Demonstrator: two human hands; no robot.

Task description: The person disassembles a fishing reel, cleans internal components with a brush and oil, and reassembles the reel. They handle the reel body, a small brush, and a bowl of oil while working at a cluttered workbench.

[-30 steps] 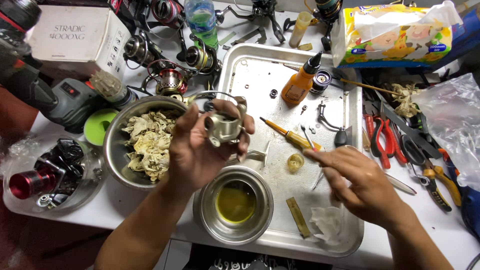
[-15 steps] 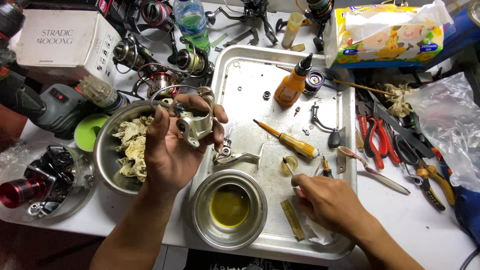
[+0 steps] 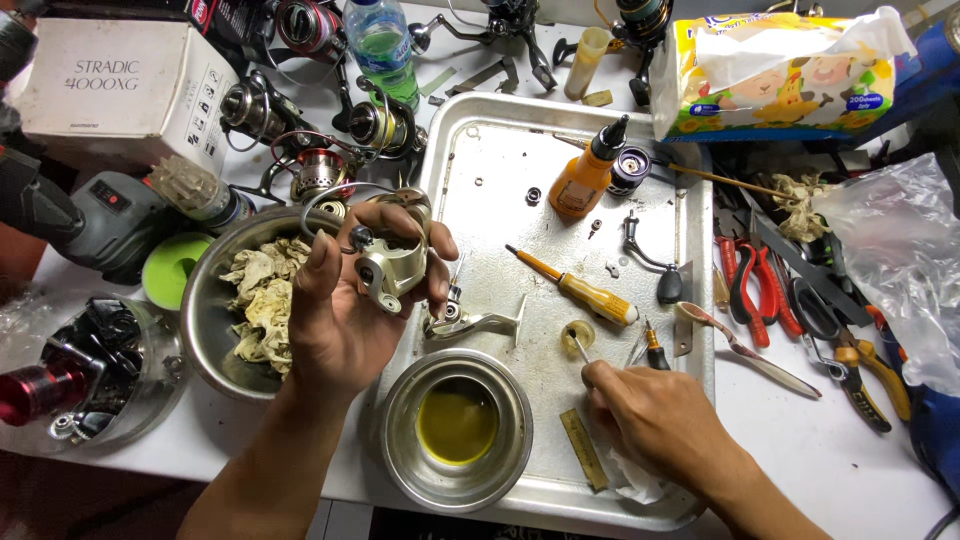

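My left hand [image 3: 335, 325] is raised over the tray's left edge and grips a pale gold fishing reel body [image 3: 388, 262]. My right hand [image 3: 660, 420] rests on a white tissue [image 3: 632, 482] at the near side of the metal tray [image 3: 500, 150]. Its fingertips pinch a thin metal pick [image 3: 580, 348] whose tip touches a small yellowish ring [image 3: 575, 332]. Beside that hand stands a small black-and-orange screwdriver [image 3: 652, 350]. A silver reel part [image 3: 470, 322] lies on the tray just below the reel body.
A small steel bowl of yellow oil [image 3: 455, 425] sits at the tray's near left, with a larger bowl of dirty rags [image 3: 250, 300] beyond it. The tray holds a yellow-handled screwdriver [image 3: 588, 292], an orange bottle [image 3: 583, 178] and small loose parts. Red pliers [image 3: 745, 290], a tissue pack [image 3: 780, 75], a white box [image 3: 120, 90] and several reels surround it.
My right hand drew back from the middle of the tray to its near edge, onto the tissue. My left hand has turned the reel body slightly and keeps hold of it.
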